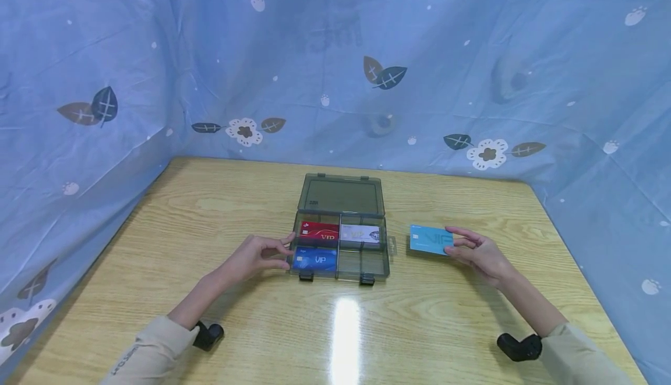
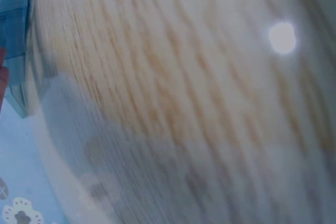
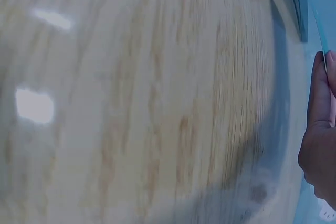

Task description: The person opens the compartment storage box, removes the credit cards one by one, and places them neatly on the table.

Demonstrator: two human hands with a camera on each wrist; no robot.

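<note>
A translucent dark plastic compartment box [image 1: 362,263] stands on the table with its lid [image 1: 341,195] laid back. Inside are a red VIP card [image 1: 320,231] at the back left, a white VIP card [image 1: 360,234] at the back right and a blue VIP card [image 1: 314,259] at the front left. The fingers of my left hand [image 1: 255,257] rest spread against the box's left side. To the right of the box, my right hand [image 1: 482,257] pinches a light blue VIP card [image 1: 427,239] by its right end, above the table. In the right wrist view this card shows edge-on.
The wooden table [image 1: 251,327] carries the box near its middle. A blue patterned cloth [image 1: 325,70] hangs behind the table and along both sides. Black wrist devices [image 1: 519,347] sit at both cuffs. A bright reflection lies on the tabletop in front of the box.
</note>
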